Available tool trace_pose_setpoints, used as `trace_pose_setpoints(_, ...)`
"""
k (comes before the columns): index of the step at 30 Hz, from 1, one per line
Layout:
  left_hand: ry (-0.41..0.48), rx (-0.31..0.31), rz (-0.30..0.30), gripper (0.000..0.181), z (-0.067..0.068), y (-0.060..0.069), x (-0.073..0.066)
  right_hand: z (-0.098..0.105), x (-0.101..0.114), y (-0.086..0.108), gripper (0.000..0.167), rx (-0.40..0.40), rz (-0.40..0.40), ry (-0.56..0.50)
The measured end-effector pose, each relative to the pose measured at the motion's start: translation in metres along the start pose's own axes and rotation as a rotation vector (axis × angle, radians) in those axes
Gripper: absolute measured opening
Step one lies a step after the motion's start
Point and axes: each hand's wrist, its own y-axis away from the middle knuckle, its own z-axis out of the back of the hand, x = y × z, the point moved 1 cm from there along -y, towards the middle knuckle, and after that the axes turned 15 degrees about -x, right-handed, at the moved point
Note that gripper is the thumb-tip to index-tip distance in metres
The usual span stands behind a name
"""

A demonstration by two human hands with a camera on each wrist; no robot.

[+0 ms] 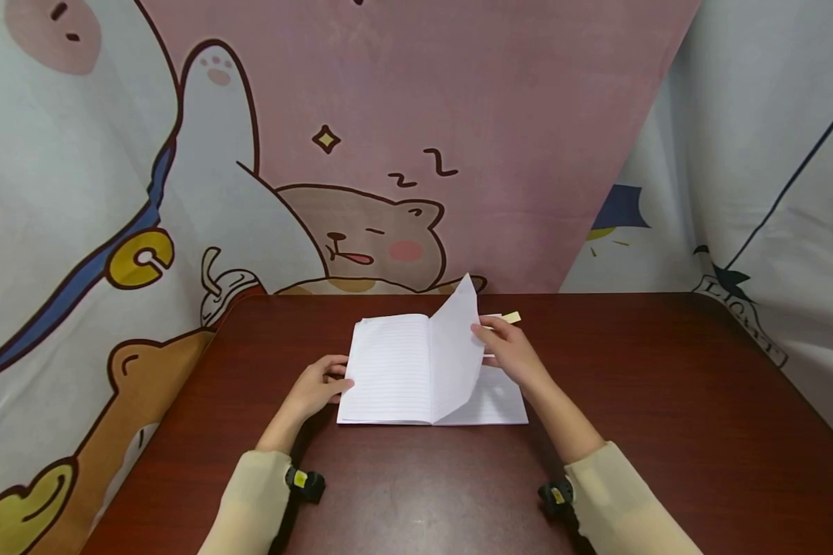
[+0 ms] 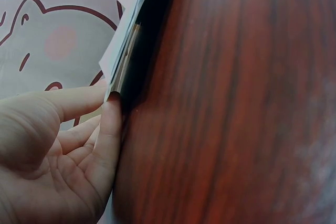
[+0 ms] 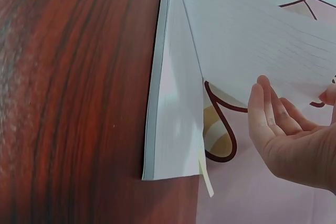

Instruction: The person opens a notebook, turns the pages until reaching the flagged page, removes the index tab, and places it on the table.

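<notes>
A lined notebook [image 1: 392, 370] lies spread on the table, its left-hand pages flat. One page [image 1: 454, 354] stands raised from the spine, slanting up over the right half. The left hand [image 1: 318, 385] pinches the notebook's left edge, thumb on top and fingers beneath; the left wrist view shows this hand [image 2: 63, 145] at the edge of the stacked sheets. With thumb and fingers, the right hand [image 1: 510, 347] holds the raised page by its outer edge. In the right wrist view, that hand [image 3: 294, 140] has its fingers along the page's underside.
A pale yellow tab [image 1: 511, 317] sticks out at the notebook's upper right. The dark red-brown wooden table [image 1: 666, 401] extends around it. Behind hangs a cartoon-printed cloth [image 1: 527, 116]. Each wrist wears a small black camera, such as the left one [image 1: 307, 486].
</notes>
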Motion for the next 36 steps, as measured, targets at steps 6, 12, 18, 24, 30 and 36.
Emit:
trace_pose_setpoints(6, -0.007, 0.001, 0.002, 0.046, 0.000, 0.000, -0.001, -0.005, 0.005, 0.003, 0.052, 0.032, -0.007, -0.057)
trace_pose_setpoints(12, -0.005, -0.001, 0.004, 0.047, 0.000, 0.000, -0.001, -0.009, 0.004, 0.004, 0.053, 0.057, -0.002, -0.063)
trace_pose_setpoints(18, -0.007, 0.001, 0.000, 0.046, 0.000, -0.002, 0.000, -0.016, -0.002, 0.005, 0.053, 0.119, 0.012, -0.095)
trace_pose_setpoints(24, -0.006, 0.010, 0.004, 0.046, 0.001, -0.001, 0.000, -0.027, -0.008, 0.008, 0.047, 0.164, 0.029, -0.060)
trace_pose_setpoints(30, 0.003, 0.018, 0.012, 0.045, 0.003, 0.000, -0.003, -0.037, -0.017, 0.012, 0.046, 0.240, 0.077, -0.049)
trace_pose_setpoints(36, 0.009, 0.020, 0.014, 0.044, 0.004, 0.000, -0.005, -0.042, -0.021, 0.017, 0.043, 0.275, 0.095, -0.003)
